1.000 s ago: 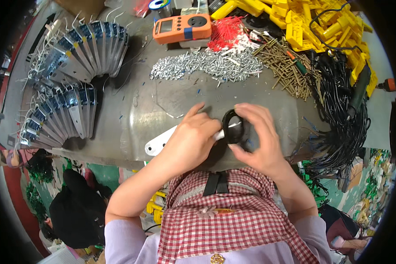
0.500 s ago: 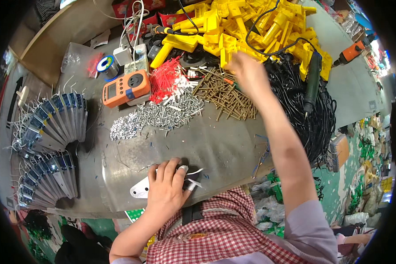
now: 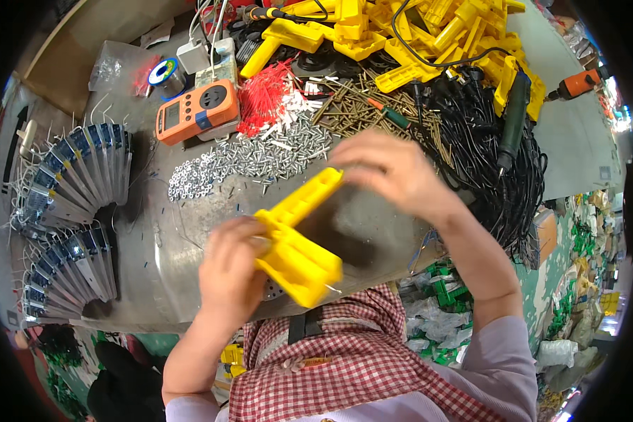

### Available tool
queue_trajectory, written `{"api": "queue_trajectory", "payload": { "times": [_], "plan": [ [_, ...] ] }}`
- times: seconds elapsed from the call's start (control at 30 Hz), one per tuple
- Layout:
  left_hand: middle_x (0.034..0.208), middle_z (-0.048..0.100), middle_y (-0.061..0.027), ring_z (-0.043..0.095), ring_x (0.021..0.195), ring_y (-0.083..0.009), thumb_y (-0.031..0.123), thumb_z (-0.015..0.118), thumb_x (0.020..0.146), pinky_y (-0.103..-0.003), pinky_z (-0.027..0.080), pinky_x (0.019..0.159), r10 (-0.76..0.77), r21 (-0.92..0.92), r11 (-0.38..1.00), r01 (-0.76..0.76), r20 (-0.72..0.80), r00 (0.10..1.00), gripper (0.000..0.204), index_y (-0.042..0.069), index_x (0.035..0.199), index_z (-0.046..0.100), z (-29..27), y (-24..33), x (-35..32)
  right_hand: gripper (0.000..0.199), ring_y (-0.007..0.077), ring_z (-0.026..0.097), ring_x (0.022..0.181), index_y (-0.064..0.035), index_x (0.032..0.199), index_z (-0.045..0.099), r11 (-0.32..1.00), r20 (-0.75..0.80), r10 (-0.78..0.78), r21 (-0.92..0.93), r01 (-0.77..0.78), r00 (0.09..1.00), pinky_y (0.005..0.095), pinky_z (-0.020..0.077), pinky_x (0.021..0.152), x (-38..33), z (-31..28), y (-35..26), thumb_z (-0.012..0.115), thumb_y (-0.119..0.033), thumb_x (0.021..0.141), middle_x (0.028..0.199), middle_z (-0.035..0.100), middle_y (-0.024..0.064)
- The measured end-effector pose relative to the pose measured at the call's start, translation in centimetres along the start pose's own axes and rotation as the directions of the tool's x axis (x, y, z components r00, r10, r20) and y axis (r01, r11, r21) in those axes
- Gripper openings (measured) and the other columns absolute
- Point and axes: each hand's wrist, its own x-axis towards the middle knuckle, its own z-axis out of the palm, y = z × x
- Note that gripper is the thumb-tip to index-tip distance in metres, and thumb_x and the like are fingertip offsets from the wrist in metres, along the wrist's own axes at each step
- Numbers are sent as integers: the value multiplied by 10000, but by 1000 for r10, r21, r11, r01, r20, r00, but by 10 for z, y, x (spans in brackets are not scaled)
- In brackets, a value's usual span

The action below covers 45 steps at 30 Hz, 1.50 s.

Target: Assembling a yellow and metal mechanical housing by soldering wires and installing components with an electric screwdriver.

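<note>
A yellow plastic housing half (image 3: 299, 257), hollow side up with a straight handle, is held above the table's near edge. My left hand (image 3: 232, 267) grips it at the junction of handle and body. The blurred fingers of my right hand (image 3: 397, 172) close at the handle's far tip. A short white wire end (image 3: 335, 290) shows beside the housing's near corner. The white plate with holes, seen earlier, is mostly hidden behind the housing and my left hand.
Screws (image 3: 281, 155), brass-coloured rods (image 3: 352, 109) and red pieces (image 3: 264, 98) lie beyond my hands, near an orange meter (image 3: 197, 111). Yellow housings (image 3: 429, 35) and black cables (image 3: 485, 141) lie far right, with a dark electric screwdriver (image 3: 515, 123). Wired strips (image 3: 84, 169) fan out left.
My right hand has come back from the yellow pile with a housing half. My left hand has left the white plate on the table and now grips the housing.
</note>
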Motion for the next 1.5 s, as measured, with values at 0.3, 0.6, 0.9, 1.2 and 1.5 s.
{"api": "queue_trajectory", "payload": {
  "times": [0.3,0.6,0.9,1.2,1.5],
  "plan": [
    [1209,536,-118,595,1058,-263,106,615,883,-426,490,922,-835,-922,211,325,3,550,436,10,1257,411,-4,-8,-26,173,300,614,832,-35,967,604,948,-125,288,-99,-301,949,361,494,737,12,-5,30,630,-76,801,918,631,129],
    [1262,511,-119,569,1113,-283,136,622,885,-420,490,925,-826,-962,74,263,89,557,516,38,1325,369,2,-8,-32,153,355,594,873,-33,934,610,906,-18,193,-380,-186,981,402,482,749,20,-29,29,616,-66,785,913,612,161],
    [1281,501,-128,510,1186,-267,33,587,868,-405,401,1018,-792,-968,-64,244,198,578,548,30,1355,337,16,0,-17,159,298,581,848,-29,901,591,958,-115,42,-277,-73,993,369,488,744,7,-9,-8,606,-51,745,886,565,121],
    [1219,541,-110,530,1146,-199,-31,592,854,-338,425,976,-698,-944,29,330,216,682,581,-13,1359,307,12,14,-11,180,268,573,768,-6,854,590,906,35,-327,-271,324,944,353,482,650,35,35,-74,600,-57,682,835,562,99],
    [1202,548,-98,551,1109,-178,-16,602,851,-319,441,946,-432,-762,125,636,535,726,577,-21,1353,318,-23,2,0,169,217,535,732,-45,817,548,789,149,-526,-283,546,837,324,459,610,26,33,-78,580,-132,676,787,516,66]
  ]
}}
